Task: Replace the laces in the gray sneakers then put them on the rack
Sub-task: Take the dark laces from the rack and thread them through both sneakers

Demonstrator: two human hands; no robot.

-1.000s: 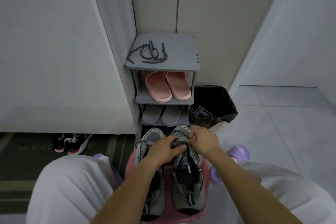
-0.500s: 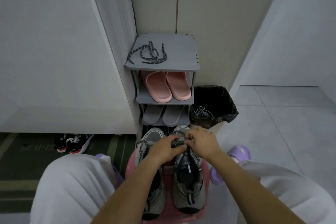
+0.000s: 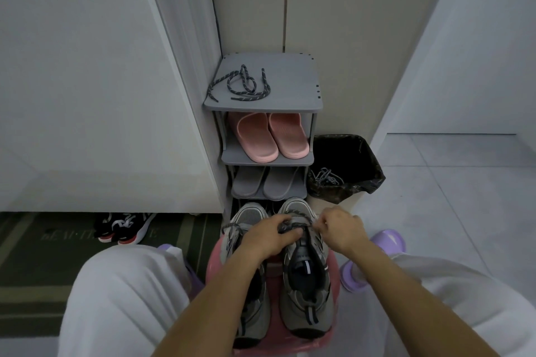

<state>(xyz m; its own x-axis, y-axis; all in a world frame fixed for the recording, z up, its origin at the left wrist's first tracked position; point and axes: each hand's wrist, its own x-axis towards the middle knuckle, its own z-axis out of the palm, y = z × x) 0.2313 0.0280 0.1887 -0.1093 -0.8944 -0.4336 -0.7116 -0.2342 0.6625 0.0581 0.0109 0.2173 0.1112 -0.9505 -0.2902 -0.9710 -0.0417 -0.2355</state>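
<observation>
The person sits with a pink stool [image 3: 214, 262] between their knees, and the gray sneakers [image 3: 306, 303] stand side by side on its seat, toes pointing at the shoe rack [image 3: 290, 81] just beyond the stool's far edge. Both hands are close together over the front of the shoe on the person's right. The left hand [image 3: 269, 236] lies across its eyelets, fingers curled down onto a dark lace [image 3: 302, 215]. The right hand [image 3: 342, 229] is closed just beside that shoe's outer edge, and pinches the same lace, which arcs between the two hands. The other sneaker shows a loose lace near its toe.

On the rack's top shelf, toward the left edge, a spare speckled lace [image 3: 240, 84] lies in loops. Pink slippers [image 3: 271, 136] fill the shelf below, gray slippers [image 3: 266, 186] the next. A black-lined bin [image 3: 365, 165] stands against the rack's right side with pale old laces [image 3: 325, 178] inside. Black and red sneakers [image 3: 124, 226] rest on the dark mat [image 3: 43, 255] to the left.
</observation>
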